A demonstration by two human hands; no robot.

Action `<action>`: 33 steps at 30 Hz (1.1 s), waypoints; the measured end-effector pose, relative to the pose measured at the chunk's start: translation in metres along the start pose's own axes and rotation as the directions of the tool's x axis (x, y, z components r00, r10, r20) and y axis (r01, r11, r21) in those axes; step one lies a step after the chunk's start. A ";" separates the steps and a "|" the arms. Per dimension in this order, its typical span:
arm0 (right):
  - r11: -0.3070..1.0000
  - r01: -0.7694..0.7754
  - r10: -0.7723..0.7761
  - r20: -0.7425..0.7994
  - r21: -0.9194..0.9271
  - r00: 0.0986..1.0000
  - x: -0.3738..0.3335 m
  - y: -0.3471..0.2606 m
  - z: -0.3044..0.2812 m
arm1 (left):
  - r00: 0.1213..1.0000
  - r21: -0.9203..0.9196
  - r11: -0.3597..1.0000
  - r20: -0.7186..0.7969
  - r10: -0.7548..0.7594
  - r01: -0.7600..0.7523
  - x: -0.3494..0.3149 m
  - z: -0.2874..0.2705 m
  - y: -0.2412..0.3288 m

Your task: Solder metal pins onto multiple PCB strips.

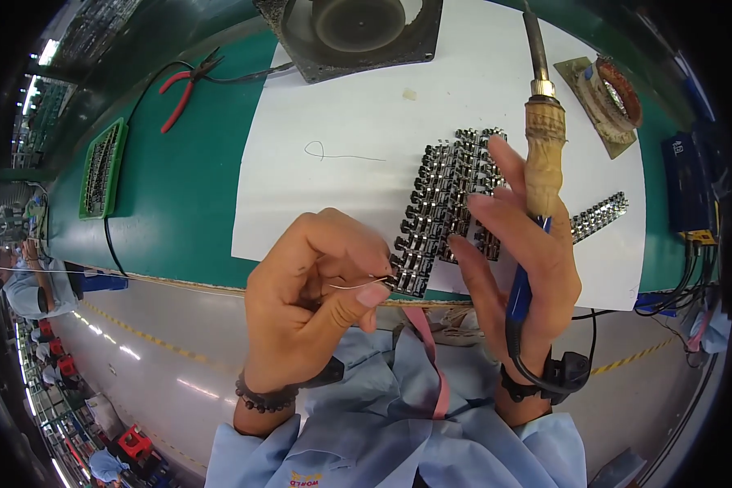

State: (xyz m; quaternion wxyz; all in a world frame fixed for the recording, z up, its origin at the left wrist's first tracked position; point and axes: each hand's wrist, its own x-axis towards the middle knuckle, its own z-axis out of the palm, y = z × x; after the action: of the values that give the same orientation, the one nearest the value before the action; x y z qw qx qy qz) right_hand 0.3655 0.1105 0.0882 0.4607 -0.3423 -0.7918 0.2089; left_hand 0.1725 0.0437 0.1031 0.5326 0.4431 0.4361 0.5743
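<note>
Thumb and forefinger of my left hand (305, 285) pinch a thin solder wire (346, 286) at the table's front edge. Its end reaches the nearest corner of a block of small black-and-metal components (431, 211), lined up in slanting rows on white paper. My right hand (537, 260) is closed round a soldering iron (543, 154) with a worn tan grip and blue handle. The iron points away from me, its tip (529, 15) well clear of the components. The fingertips of my right hand hover over the right-hand rows and hide part of them.
A black fan (366, 41) stands at the back, and a round-mouthed stand (614, 98) at back right. A short component strip (600, 216) lies right, near a dark blue box (691, 187). Red-handled pliers (183, 93) and a green tray (106, 171) are left. A loose wire (346, 156) lies on the paper.
</note>
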 end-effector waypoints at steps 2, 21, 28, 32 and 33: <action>0.999 -0.042 0.042 0.003 0.007 0.999 0.000 -0.001 0.001 | 0.999 0.000 1.000 0.040 0.014 -0.014 0.000 -0.003 -0.001; 0.997 -0.040 0.037 -0.038 -0.065 0.999 -0.002 0.001 -0.002 | 0.959 0.026 0.990 0.251 0.131 -0.142 0.004 -0.018 -0.003; 0.998 -0.059 0.062 -0.112 0.035 0.992 -0.010 0.004 -0.001 | 0.974 -0.020 0.993 0.192 0.117 -0.115 0.005 -0.018 -0.004; 0.989 -0.049 0.075 -0.184 0.140 0.980 -0.013 0.004 -0.004 | 0.988 -0.026 1.000 0.152 0.017 -0.014 0.003 -0.017 0.001; 0.986 -0.061 0.089 -0.177 0.157 0.980 -0.013 0.002 -0.006 | 0.990 -0.012 1.000 0.143 -0.004 0.005 0.003 -0.017 0.001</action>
State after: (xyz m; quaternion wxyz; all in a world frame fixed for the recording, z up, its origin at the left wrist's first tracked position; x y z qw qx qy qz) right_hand 0.3756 0.1023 0.0822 0.5481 -0.3540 -0.7144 0.2528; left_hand 0.1556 0.0464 0.1009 0.5665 0.4786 0.3943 0.5427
